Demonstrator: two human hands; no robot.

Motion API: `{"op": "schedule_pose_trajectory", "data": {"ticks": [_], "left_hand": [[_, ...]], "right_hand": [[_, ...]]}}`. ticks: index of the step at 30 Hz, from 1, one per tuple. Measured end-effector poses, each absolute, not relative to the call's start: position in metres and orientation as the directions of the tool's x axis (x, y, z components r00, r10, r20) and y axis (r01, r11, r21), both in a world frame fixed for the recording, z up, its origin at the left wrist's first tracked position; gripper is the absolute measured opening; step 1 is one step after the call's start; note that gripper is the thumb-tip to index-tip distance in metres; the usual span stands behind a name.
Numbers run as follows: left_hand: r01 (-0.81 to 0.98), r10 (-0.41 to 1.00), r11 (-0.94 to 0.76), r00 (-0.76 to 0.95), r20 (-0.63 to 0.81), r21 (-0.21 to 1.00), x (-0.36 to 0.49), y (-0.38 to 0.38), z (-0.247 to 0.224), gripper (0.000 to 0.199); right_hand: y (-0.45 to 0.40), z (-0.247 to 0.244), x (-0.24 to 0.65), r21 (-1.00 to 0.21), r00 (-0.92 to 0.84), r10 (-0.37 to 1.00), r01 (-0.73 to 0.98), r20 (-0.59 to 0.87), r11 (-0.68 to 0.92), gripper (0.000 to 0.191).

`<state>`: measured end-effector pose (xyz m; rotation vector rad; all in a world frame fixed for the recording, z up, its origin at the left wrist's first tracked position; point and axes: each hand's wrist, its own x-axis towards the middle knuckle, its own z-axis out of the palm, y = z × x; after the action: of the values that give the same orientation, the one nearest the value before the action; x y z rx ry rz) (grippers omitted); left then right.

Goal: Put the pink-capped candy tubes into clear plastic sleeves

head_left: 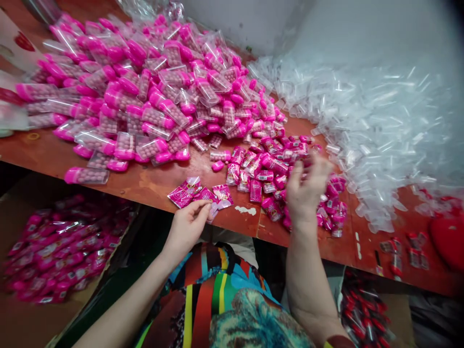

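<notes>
At the table's near edge, my left hand (190,222) is closed, thumb and forefinger pinched together at a small lilac slip (216,208). Just beyond those fingertips lie a few flat pink printed packets (185,192). My right hand (308,186) is raised over a heap of small pink-wrapped bottles (255,166). Motion smears its fingers, so whether anything is in them cannot be seen. A loose pink cap (218,166) and a small clear tube of pink beads (220,155) rest left of that heap.
Clear bottles with pink caps and pink beads (155,116) are piled across the back left. Empty clear plastic containers (380,121) cover the right side. Below the table stand a box of pink wrapped bottles (61,246) and, at right, red packs (364,309). A red object (449,237) sits far right.
</notes>
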<state>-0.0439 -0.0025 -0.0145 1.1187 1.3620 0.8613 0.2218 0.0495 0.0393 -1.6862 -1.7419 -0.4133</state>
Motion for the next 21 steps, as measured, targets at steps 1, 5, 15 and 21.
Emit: {"op": "schedule_pose_trajectory", "data": {"ticks": [1,5,15,21], "left_hand": [[0.134,0.950,0.294,0.067,-0.305,0.946,-0.045,0.000,-0.019,0.029],[0.098,0.938,0.324,0.099,-0.333,0.941,-0.042,0.008,-0.029,0.033],[0.125,0.942,0.305,0.103,-0.318,0.944,-0.042,0.011,-0.025,0.029],[-0.153,0.906,0.412,0.177,-0.386,0.898,-0.018,0.011,-0.006,0.031]], "right_hand": [[0.044,0.031,0.203,-0.240,0.004,0.798,0.955,0.602,0.176,0.026],[0.015,-0.019,0.130,-0.344,-0.093,0.969,0.923,0.230,0.170,0.022],[0.008,-0.034,0.124,-0.649,0.088,0.985,0.760,0.151,0.031,0.015],[-0.005,-0.019,0.119,-0.910,0.163,0.981,0.413,0.102,0.026,0.013]]}}
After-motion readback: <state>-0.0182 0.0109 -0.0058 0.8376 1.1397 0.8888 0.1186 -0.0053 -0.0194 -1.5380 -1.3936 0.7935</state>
